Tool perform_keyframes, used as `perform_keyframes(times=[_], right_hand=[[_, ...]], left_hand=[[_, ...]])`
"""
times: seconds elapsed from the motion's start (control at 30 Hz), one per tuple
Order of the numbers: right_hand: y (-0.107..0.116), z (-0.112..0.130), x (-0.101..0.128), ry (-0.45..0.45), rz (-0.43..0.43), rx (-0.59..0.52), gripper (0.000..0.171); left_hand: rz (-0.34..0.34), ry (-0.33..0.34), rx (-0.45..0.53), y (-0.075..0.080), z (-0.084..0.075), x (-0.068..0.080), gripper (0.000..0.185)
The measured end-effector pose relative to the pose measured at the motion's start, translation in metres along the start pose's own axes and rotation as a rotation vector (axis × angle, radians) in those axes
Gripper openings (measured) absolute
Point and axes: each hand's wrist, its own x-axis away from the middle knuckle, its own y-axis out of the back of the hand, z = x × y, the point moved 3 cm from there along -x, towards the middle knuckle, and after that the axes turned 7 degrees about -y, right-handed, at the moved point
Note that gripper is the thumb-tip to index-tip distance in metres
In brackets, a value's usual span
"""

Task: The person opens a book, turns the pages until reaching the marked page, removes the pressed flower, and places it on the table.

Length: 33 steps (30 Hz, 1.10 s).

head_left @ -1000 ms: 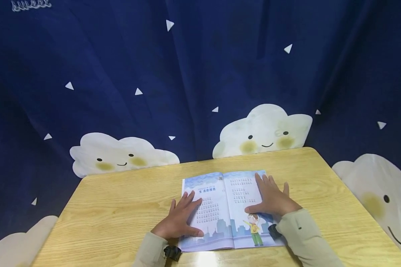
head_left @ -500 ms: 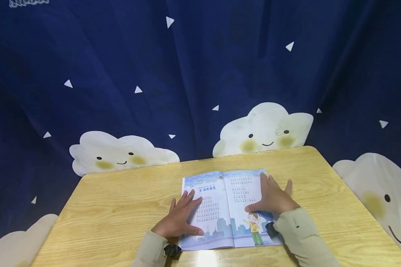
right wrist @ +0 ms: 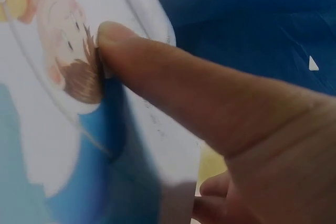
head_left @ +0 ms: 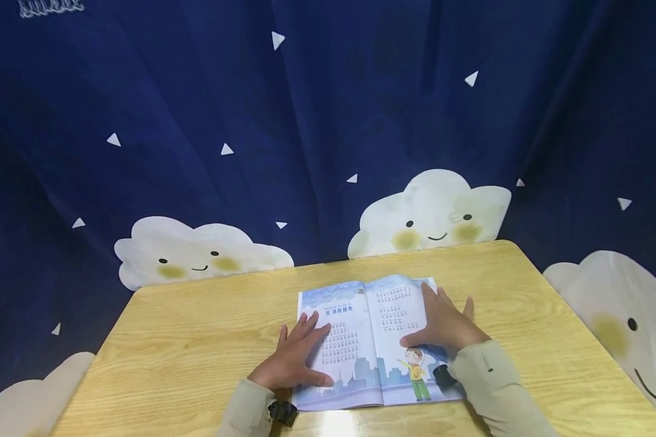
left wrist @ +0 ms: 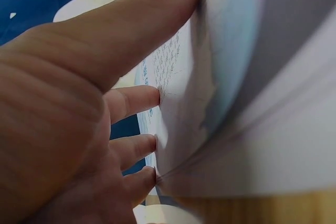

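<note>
An open picture book (head_left: 350,397) lies on the wooden table, with Chinese text and a blue skyline across both pages. My left hand (head_left: 292,361) rests spread over the left page, its thumb (left wrist: 152,14) and fingertips touching the paper. On the right half, my right hand (head_left: 443,321) has its thumb (right wrist: 136,51) pressed to the right page (right wrist: 173,171) beside the head of a drawn child in yellow. Its index finger is at that page's upper right edge, where the paper bows up and a white strip shows beneath. The other right fingers lie partly hidden beyond the edge.
The wooden table (head_left: 186,340) reaches back to a dark blue curtain (head_left: 317,121) printed with smiling clouds and white triangles. A dark strapped device (head_left: 282,413) sits at the left wrist, another (head_left: 444,376) at the right.
The upper part of the right page now bows upward and leftward from under the right fingers, where it lay flatter before. The left hand stays in place.
</note>
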Motion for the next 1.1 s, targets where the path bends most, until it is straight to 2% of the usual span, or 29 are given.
perform_keyframes(times=[0.4,0.57,0.63,0.7,0.83,1.0,1.1], right_hand=[[0.016,0.000,0.002,0.059,0.083,-0.157,0.131],[0.023,-0.002,0.005,0.023,0.168,-0.333,0.116],[0.026,-0.003,0.005,0.041,0.207,-0.419,0.107],[0.030,-0.004,0.004,0.094,0.219,-0.449,0.098],[0.038,-0.008,0.003,0.194,0.174,-0.418,0.087],[0.046,-0.023,0.008,0.220,0.129,-0.415,0.078],[0.050,-0.032,0.014,0.239,0.134,-0.441,0.073]], left_hand=[[0.002,-0.008,-0.001,-0.001,-0.001,-0.005,0.106],[-0.006,-0.008,0.007,-0.002,0.001,-0.002,0.106],[-0.011,-0.001,0.008,-0.001,0.002,0.000,0.106],[-0.016,0.011,0.009,-0.001,0.003,0.001,0.106],[-0.026,0.017,0.010,0.000,0.005,0.002,0.105],[-0.014,-0.001,0.022,-0.002,0.003,0.000,0.105],[-0.012,-0.012,0.022,-0.003,0.000,-0.001,0.105]])
